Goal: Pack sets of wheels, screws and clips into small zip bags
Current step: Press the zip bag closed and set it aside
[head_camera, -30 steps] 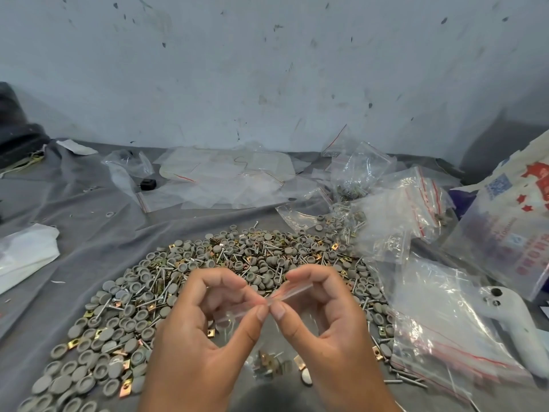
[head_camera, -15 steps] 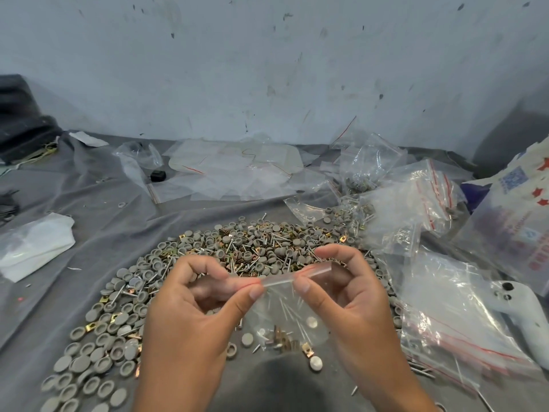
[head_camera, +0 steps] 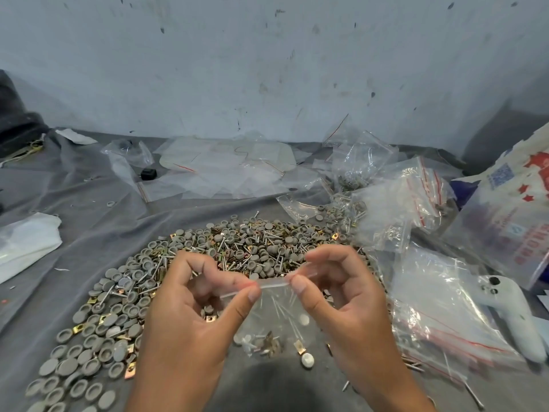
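Observation:
I hold a small clear zip bag (head_camera: 274, 316) up in front of me by its top strip. My left hand (head_camera: 193, 319) pinches the strip's left part between thumb and forefinger, and my right hand (head_camera: 347, 310) pinches its right part. Inside the hanging bag lie thin screws, brass clips and pale round wheels, gathered at the bottom. Behind and to the left spreads a big pile of grey wheels, screws and brass clips (head_camera: 178, 272) on the grey cloth (head_camera: 89, 221).
Empty clear zip bags (head_camera: 225, 171) lie flat at the back. Filled bags with red strips (head_camera: 427, 295) are heaped on the right, beside a white controller (head_camera: 511, 316) and a printed sack (head_camera: 514, 209). A white plastic bag (head_camera: 26, 242) lies left. One loose wheel (head_camera: 307, 360) sits near me.
My hands have shifted a little up and apart along the bag's strip. The bag now hangs lower between them with its contents showing at the bottom.

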Action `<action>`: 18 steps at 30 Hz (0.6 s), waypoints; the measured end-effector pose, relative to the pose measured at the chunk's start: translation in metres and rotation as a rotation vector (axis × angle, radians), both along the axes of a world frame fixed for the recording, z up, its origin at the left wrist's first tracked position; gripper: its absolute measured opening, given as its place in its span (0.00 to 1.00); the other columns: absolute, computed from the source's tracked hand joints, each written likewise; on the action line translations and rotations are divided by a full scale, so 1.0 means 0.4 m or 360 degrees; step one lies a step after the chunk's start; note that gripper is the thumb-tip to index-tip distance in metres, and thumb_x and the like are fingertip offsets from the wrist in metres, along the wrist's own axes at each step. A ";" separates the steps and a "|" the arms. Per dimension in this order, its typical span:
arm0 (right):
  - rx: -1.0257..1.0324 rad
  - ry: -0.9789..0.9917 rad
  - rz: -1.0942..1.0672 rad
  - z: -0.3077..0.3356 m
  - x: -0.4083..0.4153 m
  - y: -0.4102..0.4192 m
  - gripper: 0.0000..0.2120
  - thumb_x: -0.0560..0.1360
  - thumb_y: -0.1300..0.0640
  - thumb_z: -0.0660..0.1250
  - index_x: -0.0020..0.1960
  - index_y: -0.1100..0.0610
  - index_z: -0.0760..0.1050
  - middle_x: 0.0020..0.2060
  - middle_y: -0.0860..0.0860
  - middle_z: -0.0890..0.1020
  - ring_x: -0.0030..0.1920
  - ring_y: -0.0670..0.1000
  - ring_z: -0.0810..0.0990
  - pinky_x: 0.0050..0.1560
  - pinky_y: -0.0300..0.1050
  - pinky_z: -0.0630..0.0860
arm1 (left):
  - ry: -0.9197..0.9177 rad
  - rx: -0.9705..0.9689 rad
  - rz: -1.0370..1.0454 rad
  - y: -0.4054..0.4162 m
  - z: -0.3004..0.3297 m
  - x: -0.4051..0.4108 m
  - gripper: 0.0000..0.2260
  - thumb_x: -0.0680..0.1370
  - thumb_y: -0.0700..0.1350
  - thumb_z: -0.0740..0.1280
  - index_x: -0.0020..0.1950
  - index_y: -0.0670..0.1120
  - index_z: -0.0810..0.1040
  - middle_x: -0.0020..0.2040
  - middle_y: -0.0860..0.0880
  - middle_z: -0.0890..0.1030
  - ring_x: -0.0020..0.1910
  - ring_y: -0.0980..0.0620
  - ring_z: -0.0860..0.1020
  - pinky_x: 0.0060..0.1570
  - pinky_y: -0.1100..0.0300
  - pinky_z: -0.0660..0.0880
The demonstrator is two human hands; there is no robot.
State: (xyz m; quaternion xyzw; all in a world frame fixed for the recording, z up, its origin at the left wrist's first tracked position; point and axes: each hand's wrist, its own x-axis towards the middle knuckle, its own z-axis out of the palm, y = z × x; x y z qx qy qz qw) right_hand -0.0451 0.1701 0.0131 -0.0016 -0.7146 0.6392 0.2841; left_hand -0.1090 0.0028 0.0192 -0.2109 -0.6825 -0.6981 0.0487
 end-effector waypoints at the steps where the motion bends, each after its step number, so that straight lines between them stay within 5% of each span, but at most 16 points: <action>1: 0.0102 -0.0012 0.0032 0.002 0.003 -0.001 0.14 0.73 0.44 0.76 0.56 0.40 0.77 0.47 0.48 0.86 0.48 0.49 0.84 0.49 0.42 0.79 | 0.0011 -0.0025 -0.0020 -0.001 -0.001 0.000 0.18 0.65 0.57 0.77 0.40 0.59 0.68 0.43 0.45 0.86 0.41 0.48 0.84 0.41 0.48 0.74; 4: 0.0325 -0.0042 0.0063 0.011 0.009 0.000 0.16 0.72 0.42 0.76 0.58 0.37 0.77 0.48 0.42 0.85 0.51 0.48 0.84 0.49 0.39 0.78 | 0.0034 -0.0095 -0.0026 -0.001 -0.003 0.003 0.19 0.66 0.57 0.78 0.39 0.58 0.67 0.42 0.47 0.87 0.43 0.49 0.85 0.41 0.49 0.74; 10: 0.0227 -0.0129 -0.0031 0.043 -0.039 0.044 0.13 0.74 0.57 0.75 0.51 0.41 0.78 0.45 0.46 0.85 0.43 0.43 0.83 0.41 0.37 0.80 | -0.0129 -0.0032 0.0155 0.002 -0.001 -0.005 0.13 0.66 0.55 0.74 0.47 0.60 0.74 0.48 0.55 0.87 0.47 0.55 0.85 0.46 0.53 0.77; 18: -0.0244 -0.0122 -0.0939 0.179 -0.273 0.383 0.10 0.76 0.57 0.73 0.56 0.51 0.77 0.52 0.50 0.83 0.48 0.49 0.81 0.50 0.44 0.78 | -0.0125 -0.0160 0.0195 0.004 0.005 -0.002 0.17 0.71 0.59 0.69 0.56 0.55 0.73 0.53 0.61 0.85 0.54 0.63 0.82 0.52 0.58 0.74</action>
